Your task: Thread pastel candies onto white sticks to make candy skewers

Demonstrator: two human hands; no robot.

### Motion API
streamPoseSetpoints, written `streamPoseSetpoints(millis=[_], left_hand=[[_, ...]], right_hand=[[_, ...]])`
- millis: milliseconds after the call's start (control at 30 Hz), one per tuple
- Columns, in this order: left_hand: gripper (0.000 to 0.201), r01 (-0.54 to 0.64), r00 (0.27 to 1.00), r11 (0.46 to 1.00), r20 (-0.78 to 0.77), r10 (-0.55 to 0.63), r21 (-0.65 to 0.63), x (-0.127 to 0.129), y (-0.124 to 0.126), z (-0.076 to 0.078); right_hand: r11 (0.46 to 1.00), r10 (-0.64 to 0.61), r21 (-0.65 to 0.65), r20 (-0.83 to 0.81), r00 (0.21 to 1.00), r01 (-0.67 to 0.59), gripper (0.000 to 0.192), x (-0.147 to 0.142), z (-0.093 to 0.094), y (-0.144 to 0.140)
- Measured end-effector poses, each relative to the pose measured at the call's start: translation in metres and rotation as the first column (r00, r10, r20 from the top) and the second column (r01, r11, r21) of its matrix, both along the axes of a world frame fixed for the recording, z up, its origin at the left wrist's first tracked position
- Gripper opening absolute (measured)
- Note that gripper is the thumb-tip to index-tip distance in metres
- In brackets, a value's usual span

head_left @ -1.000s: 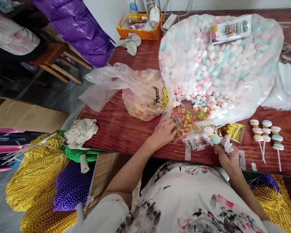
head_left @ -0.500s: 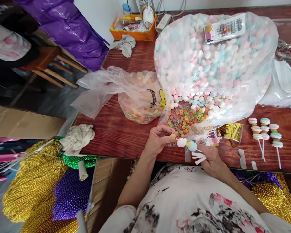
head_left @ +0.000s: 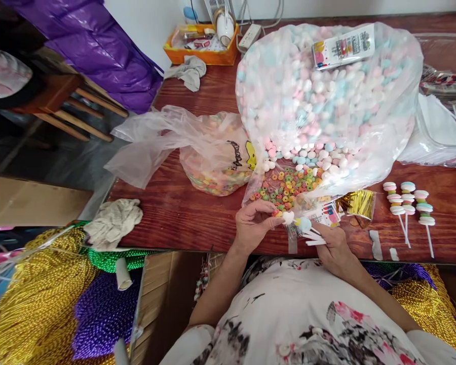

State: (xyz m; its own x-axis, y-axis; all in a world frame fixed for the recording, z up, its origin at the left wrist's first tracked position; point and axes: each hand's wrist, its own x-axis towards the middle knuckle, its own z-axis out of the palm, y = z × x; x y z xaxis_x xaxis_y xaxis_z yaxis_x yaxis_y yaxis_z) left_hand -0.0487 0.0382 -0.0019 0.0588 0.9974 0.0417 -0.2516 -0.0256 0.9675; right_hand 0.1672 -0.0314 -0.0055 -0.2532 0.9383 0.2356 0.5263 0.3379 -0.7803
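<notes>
My right hand (head_left: 333, 244) is closed round several white sticks (head_left: 313, 237) at the table's front edge. One stick carries a pale blue candy (head_left: 305, 223), a yellow ring candy (head_left: 297, 222) and a white candy (head_left: 288, 218) at its far end. Thumb and forefinger of my left hand (head_left: 252, 222) pinch a small orange-yellow ring candy (head_left: 277, 214) beside the white piece; whether the stick passes through it I cannot make out. Just beyond the left fingers lie loose coloured ring candies (head_left: 285, 185), with pink, white and blue candies (head_left: 311, 157) behind them.
A big clear bag of pastel candies (head_left: 327, 101) covers the back. Left of it sits a bag of ring candies (head_left: 216, 167). Three finished-looking candy sticks (head_left: 407, 197) lie at right, near gold twist ties (head_left: 359, 205). A cloth (head_left: 114, 222) hangs at the left edge.
The ring candy in my left fingers is still beside the white candy, and the candy stick is now slightly more tilted. The whole view has shifted a little, moving the table leftward.
</notes>
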Motion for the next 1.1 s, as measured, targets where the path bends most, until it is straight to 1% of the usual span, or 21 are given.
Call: streamPoseSetpoints(millis=[133, 300, 433, 533, 633, 733, 867, 1000, 1100], left_hand=[[0.031, 0.060, 0.997, 0.996, 0.060, -0.056, -0.073, 0.000, -0.006, -0.002], [0.023, 0.072, 0.988, 0.994, 0.141, -0.061, -0.077, 0.003, -0.009, 0.001], [0.021, 0.028, 0.987, 0.995, 0.157, -0.012, -0.098, 0.008, -0.009, 0.004], [0.019, -0.037, 0.969, 0.997, 0.240, 0.052, -0.068, 0.012, -0.011, 0.004], [0.017, -0.059, 0.950, 0.994, 0.301, 0.084, -0.093, 0.014, -0.011, 0.002], [0.019, -0.053, 0.942, 0.987, 0.321, 0.101, -0.152, 0.016, -0.011, 0.001], [0.024, -0.017, 0.944, 0.969, 0.316, 0.096, -0.246, 0.017, -0.011, 0.000], [0.024, 0.033, 0.957, 0.972, 0.288, 0.035, -0.231, 0.018, -0.011, 0.002], [0.022, 0.097, 0.947, 0.974, 0.321, -0.026, -0.206, 0.022, -0.012, 0.004]], right_hand=[[1.000, 0.006, 0.011, -0.071, 0.997, -0.005, 0.036, -0.004, -0.002, -0.002], [0.999, -0.015, -0.032, -0.105, 0.994, 0.012, 0.023, -0.011, -0.003, -0.002], [0.997, -0.025, -0.081, -0.153, 0.988, 0.013, 0.021, -0.017, -0.005, -0.004], [0.990, -0.051, -0.136, -0.218, 0.975, 0.021, 0.024, -0.021, -0.009, -0.005], [0.986, -0.051, -0.166, -0.248, 0.967, 0.009, 0.029, -0.023, -0.010, -0.006], [0.992, -0.003, -0.125, -0.230, 0.973, -0.027, 0.029, -0.023, -0.008, -0.006], [0.996, 0.078, -0.021, -0.189, 0.979, -0.083, 0.028, -0.019, -0.004, -0.006], [0.995, 0.079, 0.082, -0.175, 0.981, -0.066, 0.035, -0.016, -0.005, -0.006], [0.994, 0.060, 0.105, -0.184, 0.981, -0.041, 0.032, -0.017, -0.010, -0.006]])
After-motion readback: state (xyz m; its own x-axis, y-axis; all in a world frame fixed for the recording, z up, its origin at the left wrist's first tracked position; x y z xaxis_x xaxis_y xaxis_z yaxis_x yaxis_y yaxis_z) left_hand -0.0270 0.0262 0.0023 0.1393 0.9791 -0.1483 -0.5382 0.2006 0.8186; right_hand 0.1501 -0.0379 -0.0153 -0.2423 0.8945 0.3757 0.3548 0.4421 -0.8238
